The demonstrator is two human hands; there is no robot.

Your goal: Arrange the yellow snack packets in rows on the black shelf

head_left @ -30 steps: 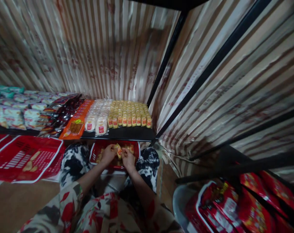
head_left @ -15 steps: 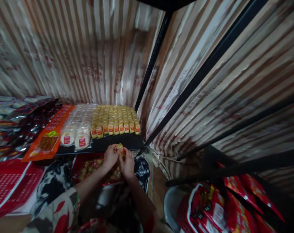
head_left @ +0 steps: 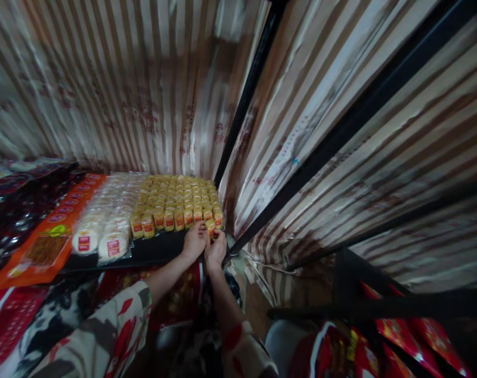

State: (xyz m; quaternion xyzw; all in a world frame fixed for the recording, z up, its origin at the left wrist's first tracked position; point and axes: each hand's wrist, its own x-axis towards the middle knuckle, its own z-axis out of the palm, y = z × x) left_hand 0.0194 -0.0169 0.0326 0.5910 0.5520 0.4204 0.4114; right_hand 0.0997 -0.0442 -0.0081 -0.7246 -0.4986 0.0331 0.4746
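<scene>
A small yellow snack packet (head_left: 210, 226) with a red label is held at the front of the right end of the packet rows. My right hand (head_left: 215, 253) is closed on it from below and the right. My left hand (head_left: 195, 243) has its fingers curled and pinched against its left side. Just behind stand tight rows of matching yellow packets (head_left: 177, 197) on a black shelf (head_left: 155, 249). Below my forearms is a red basket (head_left: 199, 283) with more small packets, partly hidden by my left arm.
Left of the yellow rows lie clear-wrapped white round snacks (head_left: 114, 247), an orange packet (head_left: 45, 252) and dark shiny packs (head_left: 29, 210). A black metal post (head_left: 246, 100) and slanting bar (head_left: 301, 178) flank the right end. Red bags (head_left: 404, 336) lie at lower right, a red perforated basket (head_left: 13, 315) at lower left.
Both hands have moved forward and right with the yellow packet, from above the red basket to the front of the rows. The camera view has shifted slightly.
</scene>
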